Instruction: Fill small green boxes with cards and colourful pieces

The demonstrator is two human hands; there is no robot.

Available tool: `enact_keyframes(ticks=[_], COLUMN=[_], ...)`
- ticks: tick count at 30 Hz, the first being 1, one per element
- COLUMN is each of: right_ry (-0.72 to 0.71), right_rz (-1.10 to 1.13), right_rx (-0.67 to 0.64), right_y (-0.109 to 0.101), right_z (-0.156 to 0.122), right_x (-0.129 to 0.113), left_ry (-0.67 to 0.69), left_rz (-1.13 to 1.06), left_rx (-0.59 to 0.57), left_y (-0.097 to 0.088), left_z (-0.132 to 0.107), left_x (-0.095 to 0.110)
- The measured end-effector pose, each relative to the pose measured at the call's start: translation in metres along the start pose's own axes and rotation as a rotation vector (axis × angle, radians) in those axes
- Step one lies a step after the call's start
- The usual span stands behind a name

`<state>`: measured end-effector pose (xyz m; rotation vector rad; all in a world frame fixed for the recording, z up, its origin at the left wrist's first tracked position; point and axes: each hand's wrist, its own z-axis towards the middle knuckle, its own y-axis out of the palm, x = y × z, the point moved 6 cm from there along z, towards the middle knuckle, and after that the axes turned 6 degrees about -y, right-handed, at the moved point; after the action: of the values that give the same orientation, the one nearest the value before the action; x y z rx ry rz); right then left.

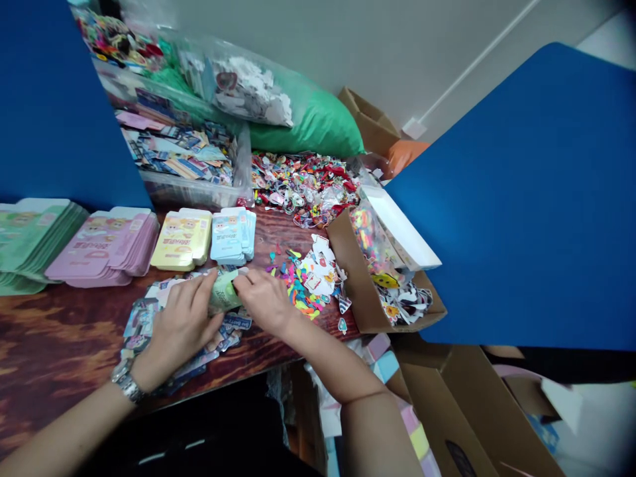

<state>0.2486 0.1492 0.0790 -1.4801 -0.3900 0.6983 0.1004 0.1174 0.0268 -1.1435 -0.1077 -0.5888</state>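
Observation:
Between my two hands is a small light-green box [224,293] with printing on it. My left hand [186,315], a metal watch on its wrist, grips the box from the left with thumb and fingers. At the box's right end, my right hand [263,298] has its fingers closed; something bright green shows by the fingertips, and I cannot tell what it is. Below both hands lies a spread of printed cut-out cards [144,318]. Just right of my right hand is a scatter of small coloured balloons [302,295].
Flat stacks of green [42,242], pink [102,245], yellow [181,238] and blue boxes [231,233] line the back left. Behind are a plastic bin of cards [183,156] and a heap of trinkets [308,185]. A cardboard box [355,285] and blue partition [521,212] stand right.

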Motion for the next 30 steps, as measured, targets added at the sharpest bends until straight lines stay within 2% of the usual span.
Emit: enact_keyframes(ticks=[3, 5, 7, 9, 12, 14, 17, 20, 22, 24, 30], right_ry=[-0.104, -0.075, 0.162, 0.564, 0.799, 0.872, 0.864, 0.765, 0.696, 0.641, 0.535], right_rz=[0.328, 0.531, 0.503, 0.24, 0.101, 0.066, 0.062, 0.119, 0.18, 0.259, 0.593], right_rx=[0.049, 0.083, 0.106, 0.041, 0.002, -0.02, -0.045, -0.039, -0.002, 0.068, 0.329], right_y=[-0.001, -0.004, -0.005, -0.004, 0.001, 0.009, 0.026, 0.039, 0.038, 0.03, -0.014], right_z=[0.003, 0.009, 0.017, 0.02, 0.031, 0.039, 0.05, 0.057, 0.058, 0.058, 0.057], right_x=[0.008, 0.037, 0.09, 0.157, 0.228, 0.255, 0.267, 0.258, 0.251, 0.25, 0.259], left_ry=[-0.018, -0.049, -0.074, -0.086, -0.084, -0.076, -0.073, -0.081, -0.08, -0.07, -0.054], left_rz=[-0.044, -0.1, -0.14, -0.164, -0.174, -0.169, -0.151, -0.147, -0.158, -0.171, -0.209], left_rx=[-0.021, -0.041, -0.041, -0.04, -0.051, -0.053, -0.053, -0.055, -0.063, -0.076, -0.069], left_y=[0.001, 0.001, -0.001, -0.003, -0.004, -0.003, -0.001, 0.001, 0.001, 0.001, -0.003], left_z=[0.002, 0.003, 0.002, 0.001, -0.003, -0.005, -0.005, -0.004, -0.005, -0.005, -0.005], left_x=[-0.006, -0.014, -0.021, -0.025, -0.025, -0.023, -0.021, -0.021, -0.021, -0.019, -0.013])
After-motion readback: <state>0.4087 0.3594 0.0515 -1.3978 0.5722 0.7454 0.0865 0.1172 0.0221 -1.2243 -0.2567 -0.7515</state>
